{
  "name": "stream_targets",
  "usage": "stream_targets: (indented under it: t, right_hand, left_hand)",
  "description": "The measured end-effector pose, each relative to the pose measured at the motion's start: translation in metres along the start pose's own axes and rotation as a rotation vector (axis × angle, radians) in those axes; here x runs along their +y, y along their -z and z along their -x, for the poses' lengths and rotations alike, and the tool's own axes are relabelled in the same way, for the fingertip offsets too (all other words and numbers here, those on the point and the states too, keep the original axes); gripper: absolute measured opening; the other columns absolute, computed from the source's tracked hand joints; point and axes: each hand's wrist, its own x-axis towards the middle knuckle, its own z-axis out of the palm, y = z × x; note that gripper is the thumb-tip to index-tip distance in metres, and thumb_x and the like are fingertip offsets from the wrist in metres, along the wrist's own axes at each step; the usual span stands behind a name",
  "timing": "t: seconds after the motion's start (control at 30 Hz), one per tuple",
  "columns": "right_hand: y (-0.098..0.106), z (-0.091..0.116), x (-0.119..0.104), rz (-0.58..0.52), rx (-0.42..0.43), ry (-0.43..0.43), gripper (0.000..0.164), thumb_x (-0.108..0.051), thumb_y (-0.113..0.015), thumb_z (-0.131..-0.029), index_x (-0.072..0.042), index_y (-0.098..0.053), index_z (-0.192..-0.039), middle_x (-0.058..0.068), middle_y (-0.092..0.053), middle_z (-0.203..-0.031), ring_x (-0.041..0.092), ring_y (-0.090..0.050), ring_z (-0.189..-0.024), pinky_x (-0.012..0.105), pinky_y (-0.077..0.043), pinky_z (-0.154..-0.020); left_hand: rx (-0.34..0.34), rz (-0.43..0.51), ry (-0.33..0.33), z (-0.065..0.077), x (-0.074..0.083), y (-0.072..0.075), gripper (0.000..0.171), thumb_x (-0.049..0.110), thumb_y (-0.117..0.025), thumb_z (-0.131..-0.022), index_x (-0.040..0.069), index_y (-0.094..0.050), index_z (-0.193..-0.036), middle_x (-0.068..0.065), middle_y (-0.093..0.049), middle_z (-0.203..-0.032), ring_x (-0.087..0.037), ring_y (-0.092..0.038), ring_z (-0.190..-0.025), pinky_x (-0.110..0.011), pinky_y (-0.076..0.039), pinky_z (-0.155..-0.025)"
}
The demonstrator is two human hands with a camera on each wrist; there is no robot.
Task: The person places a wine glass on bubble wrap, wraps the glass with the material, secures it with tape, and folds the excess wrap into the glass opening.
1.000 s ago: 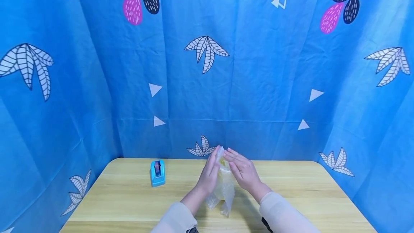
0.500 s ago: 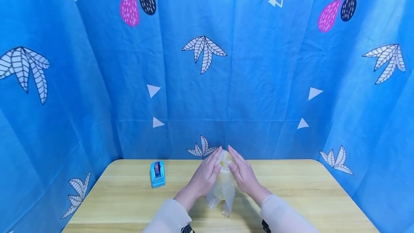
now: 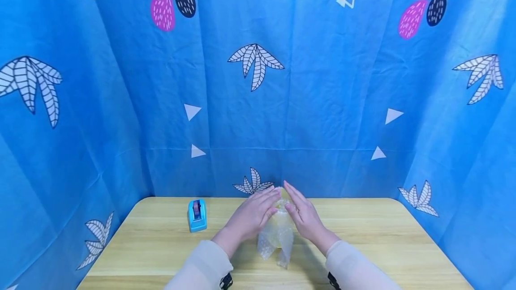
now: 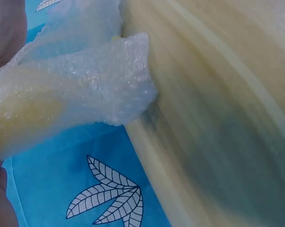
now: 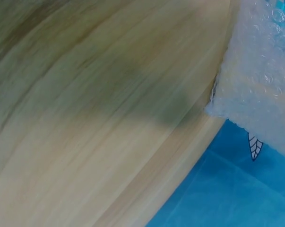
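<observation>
Sheet bubble wrap [image 3: 278, 236] stands wrapped around a yellow thing at the middle of the table, its loose lower corners hanging toward the near side. My left hand [image 3: 251, 213] lies along the upper left of the bundle, fingers straight and tipped over its top. On the opposite side my right hand [image 3: 305, 219] presses with straight fingers pointing up. In the left wrist view a yellow thing [image 4: 29, 111] shows blurred through the layers; its kind I cannot tell. A flap of the wrap [image 5: 260, 71] fills the right wrist view's upper right corner.
A blue tape dispenser [image 3: 197, 216] with a roll of tape stands on the wooden table [image 3: 161, 254], left of the hands. Behind the table's far edge hangs a blue patterned curtain [image 3: 322, 102], which also encloses both sides.
The right hand has swung from leaning over the bundle's top back to its right side. The left hand has tipped from upright to lean rightward over the top. The bundle stays in place.
</observation>
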Motion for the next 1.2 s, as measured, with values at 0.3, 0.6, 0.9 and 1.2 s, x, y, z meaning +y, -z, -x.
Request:
stream_targets:
  t: [0.3, 0.6, 0.9, 1.2]
  right_hand:
    - [0.003, -0.001, -0.001, 0.094, -0.012, 0.046, 0.051, -0.025, -0.045, -0.107, 0.002, -0.04, -0.15, 0.02, -0.042, -0.152, 0.039, -0.045, -0.136, 0.056, -0.039, -0.107]
    - [0.006, -0.003, -0.004, 0.281, 0.045, 0.171, 0.061, -0.041, -0.027, -0.11, 0.005, -0.049, -0.143, 0.018, -0.05, -0.148, 0.037, -0.052, -0.13, 0.037, -0.036, -0.113]
    - [0.028, 0.003, -0.002, 0.304, 0.083, 0.302, 0.061, -0.044, -0.034, -0.109, 0.005, -0.054, -0.139, 0.018, -0.054, -0.143, 0.031, -0.054, -0.13, 0.026, -0.029, -0.117]
    - [0.029, 0.01, 0.005, 0.304, 0.16, 0.473, 0.047, -0.037, -0.051, -0.105, 0.003, -0.067, -0.124, 0.016, -0.065, -0.13, 0.029, -0.066, -0.112, 0.037, -0.054, -0.094]
  left_hand:
    - [-0.029, -0.051, -0.045, -0.002, -0.004, 0.007, 0.049, 0.041, -0.03, -0.109, 0.016, -0.052, -0.145, 0.001, -0.046, -0.152, -0.02, -0.034, -0.146, -0.038, -0.024, -0.12]
    - [-0.053, -0.047, -0.049, -0.004, -0.001, 0.015, 0.046, 0.039, -0.04, -0.108, 0.016, -0.053, -0.145, 0.001, -0.045, -0.152, -0.023, -0.033, -0.146, -0.04, -0.028, -0.118]
    - [-0.019, -0.026, -0.056, 0.003, 0.004, 0.018, 0.052, 0.042, -0.039, -0.107, 0.014, -0.044, -0.151, 0.001, -0.037, -0.157, -0.022, -0.03, -0.148, -0.038, -0.027, -0.119]
    - [0.093, -0.016, -0.137, 0.015, 0.0, 0.015, 0.044, 0.024, -0.051, -0.105, 0.011, -0.049, -0.147, -0.004, -0.048, -0.151, -0.02, -0.042, -0.141, -0.037, -0.037, -0.113]
